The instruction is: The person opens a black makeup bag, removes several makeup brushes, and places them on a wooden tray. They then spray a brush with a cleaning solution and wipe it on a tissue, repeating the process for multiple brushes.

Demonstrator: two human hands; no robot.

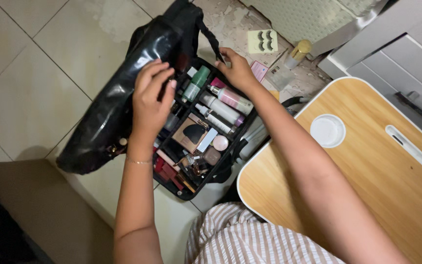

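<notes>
A black cosmetic case (113, 107) lies open on the tiled floor, its glossy lid flipped back to the left. Its tray holds a green tube (197, 80), a pink-and-white bottle (233, 99), a white tube (216, 120), a black sponge in a box (195, 133), round compacts (219, 143) and several lipsticks. My left hand (150, 100) reaches over the tray's left side, fingers bent down among the items; whether it grips anything is hidden. My right hand (235, 68) rests on the case's far rim near the black strap (211, 39).
A wooden lap table (367, 166) with a white rim and a round cup recess stands at the right. Beyond the case lie a false-lash card (263, 41), a gold-capped bottle (298, 53) and a pink card (259, 70). White drawers (406, 58) stand at the upper right. Striped fabric covers my lap.
</notes>
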